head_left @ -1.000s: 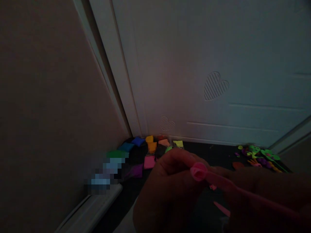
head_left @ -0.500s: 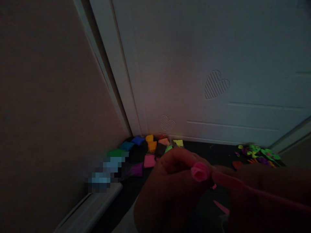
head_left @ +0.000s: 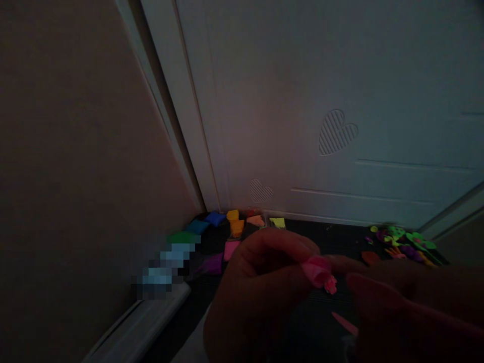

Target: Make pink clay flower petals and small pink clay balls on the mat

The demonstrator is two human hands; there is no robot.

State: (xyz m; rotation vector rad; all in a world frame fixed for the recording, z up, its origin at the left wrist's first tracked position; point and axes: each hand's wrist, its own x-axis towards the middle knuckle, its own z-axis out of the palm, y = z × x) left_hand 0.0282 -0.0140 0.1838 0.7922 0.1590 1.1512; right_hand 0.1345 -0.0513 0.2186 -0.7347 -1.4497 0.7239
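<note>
In the dim head view, my left hand is closed, pinching a small rolled pink clay piece shaped like a rosebud between thumb and fingers. My right hand is wrapped round a pink modelling tool, whose broader end points toward the clay. One finger of this hand reaches to the far side of the rosebud and seems to touch it. A crumbly pink lump shows just beyond the rosebud. On the dark surface below lies a pointed pink piece, partly hidden by my right hand.
Packets of coloured clay, including a blue one, an orange one and a purple one, lie at the back left. Green, purple and yellow shaped pieces sit at the back right. A white panel with heart reliefs rises behind.
The rosebud has tilted and shifted slightly right in my left fingers. The tool's end has moved a little right, away from it. The crumbly pink lump shows more.
</note>
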